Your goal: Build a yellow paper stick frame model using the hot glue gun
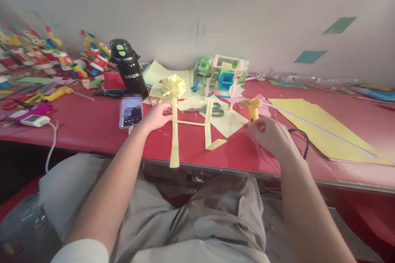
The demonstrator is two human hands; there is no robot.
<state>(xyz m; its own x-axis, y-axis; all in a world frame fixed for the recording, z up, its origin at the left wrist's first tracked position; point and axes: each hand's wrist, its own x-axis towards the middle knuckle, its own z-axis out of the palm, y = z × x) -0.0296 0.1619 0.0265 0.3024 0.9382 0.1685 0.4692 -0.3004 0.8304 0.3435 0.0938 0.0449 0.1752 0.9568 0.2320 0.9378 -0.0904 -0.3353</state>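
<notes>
Left hand (157, 116) pinches the yellow paper frame (185, 125) on the red counter (92, 123); right hand (270, 135), fingers loosely curled around nothing, rests beside the yellow glue gun (253, 109).

My phone (131, 111) has its screen blurred, so nothing on it reads. My right hand (273, 134) covers its own fingertips and part of the black cord (300, 139); perhaps it pinches something small. The yellow sheet (324, 129) and the desk (92, 125) run off the right edge.
</notes>
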